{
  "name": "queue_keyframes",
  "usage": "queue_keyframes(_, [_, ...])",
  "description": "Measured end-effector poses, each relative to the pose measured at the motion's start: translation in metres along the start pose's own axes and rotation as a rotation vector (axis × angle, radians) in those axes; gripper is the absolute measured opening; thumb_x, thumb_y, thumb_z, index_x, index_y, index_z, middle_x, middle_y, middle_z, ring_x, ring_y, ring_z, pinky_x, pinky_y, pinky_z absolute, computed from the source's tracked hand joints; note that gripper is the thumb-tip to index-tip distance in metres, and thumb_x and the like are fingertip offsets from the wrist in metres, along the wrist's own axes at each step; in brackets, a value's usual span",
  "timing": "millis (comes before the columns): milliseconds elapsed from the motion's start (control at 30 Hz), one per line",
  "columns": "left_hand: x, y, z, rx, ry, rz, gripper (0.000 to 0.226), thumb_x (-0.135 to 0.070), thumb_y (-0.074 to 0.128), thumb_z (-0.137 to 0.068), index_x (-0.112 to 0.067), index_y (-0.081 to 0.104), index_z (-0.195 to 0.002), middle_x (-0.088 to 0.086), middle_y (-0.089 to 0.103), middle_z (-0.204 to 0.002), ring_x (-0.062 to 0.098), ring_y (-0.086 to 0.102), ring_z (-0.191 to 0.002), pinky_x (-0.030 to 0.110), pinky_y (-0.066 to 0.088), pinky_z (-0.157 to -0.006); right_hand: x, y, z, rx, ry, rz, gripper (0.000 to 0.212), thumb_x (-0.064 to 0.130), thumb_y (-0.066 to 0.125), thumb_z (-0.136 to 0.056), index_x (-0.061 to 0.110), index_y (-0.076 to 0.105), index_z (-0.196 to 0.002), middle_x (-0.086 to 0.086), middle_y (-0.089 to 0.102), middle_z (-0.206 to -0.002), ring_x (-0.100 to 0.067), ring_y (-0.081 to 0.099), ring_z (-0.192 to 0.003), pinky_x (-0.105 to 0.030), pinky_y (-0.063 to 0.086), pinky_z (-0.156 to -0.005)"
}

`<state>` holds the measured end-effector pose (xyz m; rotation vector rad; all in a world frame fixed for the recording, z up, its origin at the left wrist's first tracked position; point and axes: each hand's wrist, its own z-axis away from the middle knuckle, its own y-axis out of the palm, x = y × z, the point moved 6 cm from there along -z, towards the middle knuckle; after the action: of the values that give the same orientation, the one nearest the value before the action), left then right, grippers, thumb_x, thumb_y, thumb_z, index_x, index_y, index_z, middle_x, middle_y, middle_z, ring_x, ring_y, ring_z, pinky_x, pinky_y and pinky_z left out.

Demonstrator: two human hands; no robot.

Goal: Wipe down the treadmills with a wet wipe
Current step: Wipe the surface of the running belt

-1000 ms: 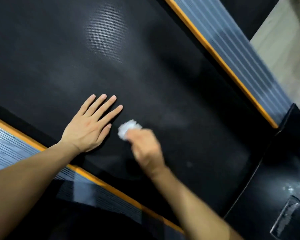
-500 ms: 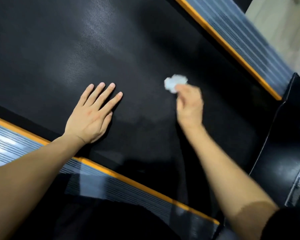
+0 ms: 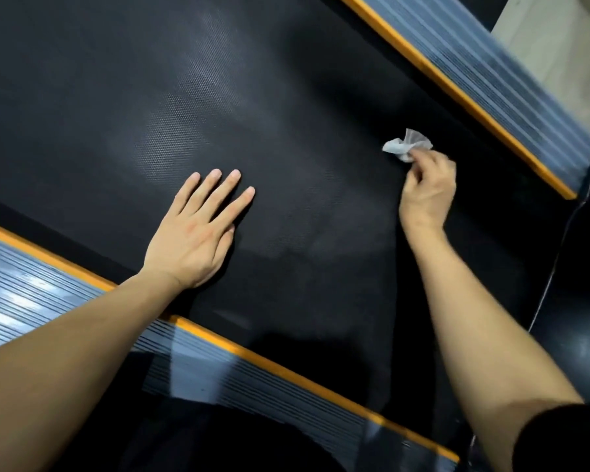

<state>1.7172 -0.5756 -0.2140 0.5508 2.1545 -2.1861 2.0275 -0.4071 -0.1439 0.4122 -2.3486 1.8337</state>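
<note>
Now right hand (image 3: 426, 189) pinches wet wipe (image 3: 406, 146) – left hand (image 3: 198, 229) flat on belt (image 3: 286, 97)

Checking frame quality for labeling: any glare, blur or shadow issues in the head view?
Head view: soft glare patch on the treadmill belt; far side rail motion-smeared; wet wipe and right hand slightly soft; left hand sharp; bottom corners in deep shadow.
</note>
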Motion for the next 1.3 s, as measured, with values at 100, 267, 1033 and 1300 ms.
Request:
queue_keyframes(100, [0.002,0.001,0.001,-0.005,-0.016,0.003,0.061,-0.026,0.038,-0.102,-0.018,0.028,-0.161,0.01,0.022,-0.168,0.032,0.019,-0.155,0.054,0.017,-0.125,0.071,0.002,0.067,0.052,-0.145,-0.304,0.033,-0.022,0.055,-0.077,-0.001,0.073,-0.096,0.009,0.065,-0.107,0.0,0.059,-0.111,-0.013,0.039,-0.1])
queue_keyframes(267, [0.004,-0.002,0.002,-0.043,-0.067,0.027,0.058,-0.024,0.039,-0.102,-0.011,0.032,-0.158,0.015,0.022,-0.167,0.033,0.024,-0.154,0.055,0.018,-0.124,0.167,0.002,0.227,0.447,-0.725,-0.45,0.022,-0.006,0.059,-0.095,0.001,0.073,-0.11,-0.009,0.069,-0.116,-0.022,0.061,-0.106,-0.037,0.053,-0.091])
queue_keyframes(1033, [0.037,-0.011,0.016,0.039,-0.093,-0.084,0.057,-0.03,0.033,-0.105,-0.019,0.027,-0.161,0.008,0.022,-0.168,0.033,0.024,-0.153,0.054,0.017,-0.124,0.178,0.025,0.169,0.645,-0.868,-0.305,0.015,0.005,0.058,-0.099,0.01,0.071,-0.105,-0.007,0.067,-0.099,-0.023,0.057,-0.083,-0.034,0.05,-0.081])
queue_keyframes(1300, [0.091,-0.026,0.035,0.124,-0.2,-0.173,0.059,-0.044,0.021,-0.106,-0.031,0.015,-0.163,0.005,0.014,-0.17,0.035,0.018,-0.155,0.064,0.007,-0.122,0.041,0.075,-0.094,0.097,-0.209,0.039,0.041,0.012,0.036,-0.09,0.01,0.075,-0.102,-0.016,0.069,-0.106,-0.037,0.062,-0.098,-0.014,0.038,-0.088])
